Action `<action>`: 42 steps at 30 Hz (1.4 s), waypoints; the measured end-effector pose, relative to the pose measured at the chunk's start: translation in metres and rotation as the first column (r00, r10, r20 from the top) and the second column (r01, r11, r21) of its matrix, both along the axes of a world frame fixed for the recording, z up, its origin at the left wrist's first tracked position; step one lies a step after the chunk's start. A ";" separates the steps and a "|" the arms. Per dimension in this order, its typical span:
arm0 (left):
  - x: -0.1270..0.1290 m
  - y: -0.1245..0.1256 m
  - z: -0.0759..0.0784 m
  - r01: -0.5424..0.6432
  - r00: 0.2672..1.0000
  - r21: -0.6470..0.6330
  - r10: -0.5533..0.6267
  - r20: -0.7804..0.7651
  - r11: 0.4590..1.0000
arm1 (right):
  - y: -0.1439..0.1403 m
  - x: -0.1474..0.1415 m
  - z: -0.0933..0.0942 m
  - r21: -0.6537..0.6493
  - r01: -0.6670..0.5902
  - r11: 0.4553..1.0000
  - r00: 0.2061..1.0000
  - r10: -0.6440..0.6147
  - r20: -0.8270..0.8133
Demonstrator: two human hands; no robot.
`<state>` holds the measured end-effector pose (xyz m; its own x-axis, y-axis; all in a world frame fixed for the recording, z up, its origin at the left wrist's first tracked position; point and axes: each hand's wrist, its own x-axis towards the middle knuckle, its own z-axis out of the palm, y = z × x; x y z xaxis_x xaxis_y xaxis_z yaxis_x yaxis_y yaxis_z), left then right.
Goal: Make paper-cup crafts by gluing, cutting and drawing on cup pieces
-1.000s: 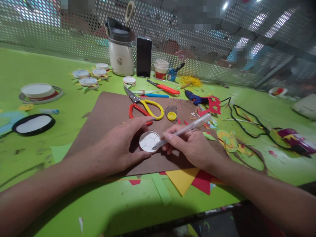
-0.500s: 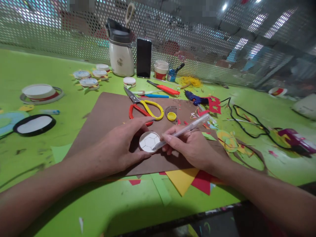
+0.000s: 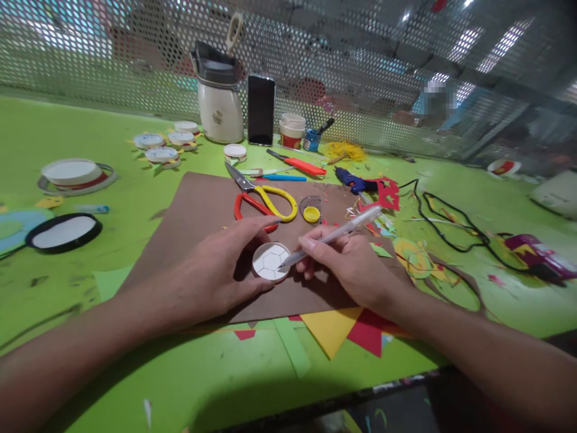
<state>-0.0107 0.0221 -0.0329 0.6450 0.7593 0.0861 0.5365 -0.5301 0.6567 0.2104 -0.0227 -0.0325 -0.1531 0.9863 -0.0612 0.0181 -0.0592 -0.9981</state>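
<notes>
A small round white disc with a raised rim, like a cut-off paper cup base point(image 3: 265, 257), lies on the brown board point(image 3: 166, 234). Thin dark lines form a hexagon with spokes on its face. My left hand point(image 3: 211, 264) curves around its left side, thumb at the near edge and fingers at the far edge. In my right hand point(image 3: 347, 258) is a clear-barrelled pen point(image 3: 347, 230), held in a writing grip, its tip at the right part of the disc. Just beyond lie scissors point(image 3: 274, 201) with one red and one yellow handle.
Beyond the board are a red cutter point(image 3: 306, 166), a blue pen point(image 3: 283, 177), a glue gun point(image 3: 354, 179) with a black cord, and a phone point(image 3: 261, 111) standing upright beside a white canister point(image 3: 220, 111). Decorated discs point(image 3: 162, 156) stand at the left; paper scraps point(image 3: 331, 328) lie in front.
The pen tip has shifted slightly over the disc's right part. My left hand keeps its hold, and the whole view has moved a little.
</notes>
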 end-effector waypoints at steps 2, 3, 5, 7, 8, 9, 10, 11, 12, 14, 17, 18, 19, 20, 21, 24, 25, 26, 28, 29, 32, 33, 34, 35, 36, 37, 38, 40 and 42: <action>0.000 0.000 -0.001 0.000 1.000 -0.015 0.000 0.012 1.000 | 0.001 0.000 0.000 0.009 0.015 1.000 1.000 -0.015 -0.013; 0.001 0.000 -0.001 -0.002 1.000 -0.021 0.003 0.019 1.000 | 0.001 0.000 0.000 0.011 0.016 1.000 1.000 -0.016 -0.023; 0.002 0.000 0.001 -0.009 1.000 -0.028 0.009 0.022 1.000 | 0.001 0.001 -0.001 0.017 0.019 1.000 0.998 -0.019 -0.052; 0.003 -0.001 0.003 -0.012 1.000 -0.033 0.013 0.013 0.999 | 0.002 0.001 -0.002 0.027 0.034 0.999 0.996 -0.032 -0.083; 0.003 -0.002 0.003 -0.011 1.000 -0.034 0.011 0.013 0.999 | 0.003 0.001 -0.003 0.033 0.045 0.998 0.995 -0.042 -0.094; 0.003 -0.002 0.003 -0.009 1.000 -0.032 0.010 0.016 0.999 | 0.004 0.001 -0.003 0.034 0.055 0.998 0.993 -0.051 -0.103; 0.002 -0.002 0.003 -0.008 1.000 -0.031 0.009 0.025 0.999 | 0.004 0.001 -0.004 0.032 0.064 0.997 0.992 -0.060 -0.108; 0.002 -0.002 0.002 -0.010 0.999 -0.028 0.011 0.034 1.000 | 0.005 0.001 -0.005 0.030 0.070 0.997 0.992 -0.066 -0.109; 0.002 -0.002 0.002 -0.009 0.999 -0.026 0.010 0.036 1.000 | 0.005 0.001 -0.005 0.026 0.072 0.997 0.991 -0.069 -0.111; 0.001 -0.001 0.001 -0.015 1.000 -0.022 0.016 0.015 1.000 | 0.006 0.001 -0.006 0.018 0.071 0.997 0.991 -0.068 -0.117; 0.001 -0.001 0.002 -0.026 0.999 -0.021 0.026 -0.020 0.999 | 0.005 0.001 -0.005 0.009 0.069 0.998 0.993 -0.068 -0.100; 0.002 -0.001 0.003 -0.028 0.999 -0.021 0.027 -0.024 0.999 | 0.005 0.001 -0.005 0.003 0.070 0.998 0.993 -0.069 -0.095; 0.002 -0.001 0.003 -0.028 0.999 -0.018 0.027 -0.024 0.999 | 0.005 0.001 -0.005 -0.002 0.070 0.998 0.993 -0.070 -0.092; 0.003 -0.001 0.004 -0.024 0.999 -0.016 0.024 -0.026 1.000 | 0.004 0.001 -0.005 -0.008 0.069 0.998 0.993 -0.070 -0.092; 0.003 -0.002 0.005 -0.021 0.999 -0.013 0.021 -0.029 1.000 | 0.004 0.001 -0.005 -0.015 0.067 0.998 0.993 -0.068 -0.094; 0.003 -0.003 0.008 -0.014 0.999 -0.017 0.013 -0.049 1.000 | 0.004 0.000 -0.004 -0.027 0.052 0.998 0.994 -0.055 -0.097; 0.003 -0.003 0.008 -0.011 0.999 -0.021 0.010 -0.054 1.000 | 0.003 0.000 -0.004 -0.030 0.048 0.998 0.994 -0.051 -0.092; 0.002 -0.003 0.009 -0.008 0.998 -0.021 0.006 -0.056 1.000 | 0.003 0.000 -0.004 -0.030 0.047 0.998 0.995 -0.050 -0.086; 0.001 -0.003 0.009 -0.001 0.999 -0.010 0.000 -0.054 1.000 | 0.003 -0.001 -0.005 -0.038 0.052 0.998 0.995 -0.056 -0.087; 0.000 -0.003 0.009 0.002 0.999 -0.002 -0.002 -0.051 1.000 | 0.003 -0.001 -0.005 -0.046 0.055 0.997 0.994 -0.059 -0.096; 0.000 -0.003 0.008 -0.014 0.999 0.025 0.015 -0.047 1.000 | 0.004 -0.001 -0.006 -0.060 0.051 0.997 0.990 -0.059 -0.132; 0.001 -0.003 0.007 -0.024 0.999 0.034 0.026 -0.044 0.999 | 0.004 -0.001 -0.006 -0.064 0.047 0.997 0.990 -0.055 -0.133; 0.002 -0.003 0.007 -0.032 0.998 0.039 0.034 -0.043 0.999 | 0.004 -0.001 -0.006 -0.063 0.044 0.997 0.990 -0.052 -0.132; 0.003 -0.003 0.007 -0.040 0.998 0.043 0.041 -0.045 0.998 | 0.004 -0.001 -0.006 -0.062 0.044 0.997 0.990 -0.052 -0.129; 0.004 -0.003 0.008 -0.044 0.998 0.044 0.046 -0.049 0.998 | 0.004 -0.001 -0.006 -0.059 0.044 0.997 0.991 -0.051 -0.126; 0.006 -0.004 0.008 -0.048 0.997 0.044 0.050 -0.057 0.998 | 0.003 -0.002 -0.006 -0.056 0.043 0.997 0.991 -0.050 -0.121; 0.007 -0.004 0.009 -0.052 0.996 0.050 0.055 -0.068 0.997 | 0.003 -0.002 -0.006 -0.052 0.039 0.998 0.992 -0.045 -0.115; 0.008 -0.005 0.010 -0.064 0.994 0.082 0.071 -0.084 0.995 | 0.003 -0.002 -0.005 -0.048 0.023 0.999 0.994 -0.028 -0.106; 0.009 -0.006 0.012 -0.074 0.993 0.110 0.084 -0.088 0.991 | 0.002 -0.002 -0.004 -0.041 0.007 0.999 0.994 -0.011 -0.110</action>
